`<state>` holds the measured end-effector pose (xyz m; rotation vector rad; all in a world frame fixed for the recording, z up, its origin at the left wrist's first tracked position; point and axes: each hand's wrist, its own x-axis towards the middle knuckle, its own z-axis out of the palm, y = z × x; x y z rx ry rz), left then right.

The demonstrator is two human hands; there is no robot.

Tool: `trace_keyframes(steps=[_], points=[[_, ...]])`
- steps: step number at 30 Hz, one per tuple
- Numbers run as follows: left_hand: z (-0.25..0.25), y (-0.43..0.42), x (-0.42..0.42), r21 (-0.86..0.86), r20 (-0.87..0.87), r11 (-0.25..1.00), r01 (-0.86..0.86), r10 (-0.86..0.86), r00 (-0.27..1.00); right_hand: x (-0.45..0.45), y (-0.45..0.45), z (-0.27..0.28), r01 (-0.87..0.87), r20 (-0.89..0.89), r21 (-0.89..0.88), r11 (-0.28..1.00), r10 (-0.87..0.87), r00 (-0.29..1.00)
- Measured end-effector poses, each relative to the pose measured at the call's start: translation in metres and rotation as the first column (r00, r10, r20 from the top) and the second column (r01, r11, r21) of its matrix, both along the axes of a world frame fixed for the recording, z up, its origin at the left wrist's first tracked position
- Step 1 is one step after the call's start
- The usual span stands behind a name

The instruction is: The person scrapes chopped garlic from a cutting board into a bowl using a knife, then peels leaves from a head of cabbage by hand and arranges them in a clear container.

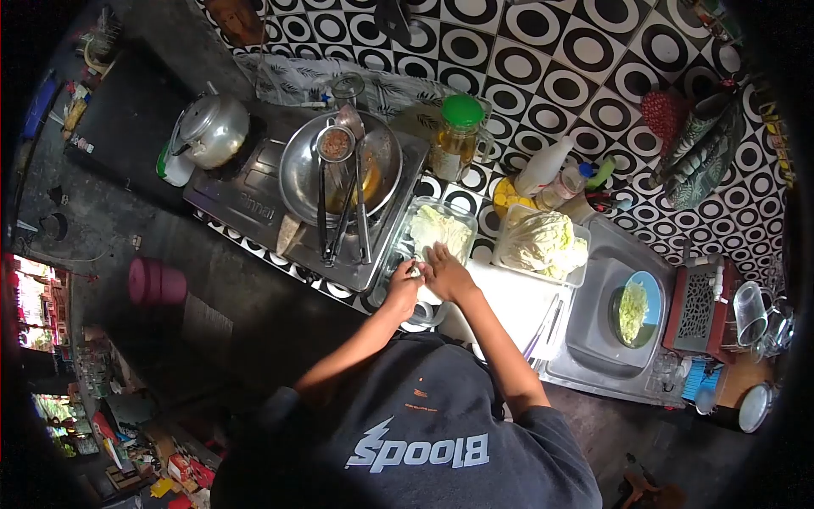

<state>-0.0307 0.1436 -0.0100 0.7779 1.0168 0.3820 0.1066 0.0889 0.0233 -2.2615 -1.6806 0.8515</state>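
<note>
My left hand (pixel 404 288) is closed, with a small pale bit showing at its fingertips that I cannot make out. Beside it, my right hand (pixel 446 273) has its fingers stretched out at the near edge of a glass dish (pixel 397 240). Pale leafy cabbage pieces (pixel 438 231) lie in that dish, touching or just under the right fingertips. Below the hands is another clear container (pixel 428 316), partly hidden by them. To the right, a large cabbage (pixel 545 244) sits in a clear plastic tub (pixel 572 277), behind a white cutting board (pixel 507 297).
On the left is a gas stove (pixel 254 199) with a kettle (pixel 214 130) and a wok (pixel 292 182) holding a strainer (pixel 337 144) and tongs. A knife (pixel 545 327) lies by the sink (pixel 585 339), which holds a bowl of shredded cabbage (pixel 632 314). A green-lidded jar (pixel 454 153) stands behind.
</note>
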Motion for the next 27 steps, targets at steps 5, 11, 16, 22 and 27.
trace_keyframes(steps=[5, 11, 16, 22, 27], points=[[0.021, -0.001, 0.001, -0.093, 0.047, 0.995, -0.032, 0.036, 0.998, -0.025, -0.039, 0.021, 0.074, -0.094, 0.169, 0.983, -0.059, 0.994], [0.009, 0.002, -0.004, -0.072, 0.056, 0.997, 0.017, -0.013, 0.998, -0.028, -0.063, 0.04, -0.053, -0.088, 0.284, 0.957, 0.081, 0.993], [0.003, 0.002, -0.002, -0.111, 0.124, 0.994, 0.007, 0.007, 0.992, 0.009, -0.024, 0.059, 0.232, -0.248, 0.218, 0.948, -0.176, 0.952], [-0.011, 0.006, 0.004, 0.027, 0.073, 1.0, -0.009, 0.007, 0.997, 0.003, 0.008, 0.006, 0.028, 0.029, 0.0, 1.0, -0.028, 0.999], [-0.006, 0.004, 0.003, -0.039, 0.052, 0.997, -0.06, 0.062, 0.997, -0.019, -0.023, 0.007, 0.132, -0.149, 0.143, 0.981, -0.111, 0.983]])
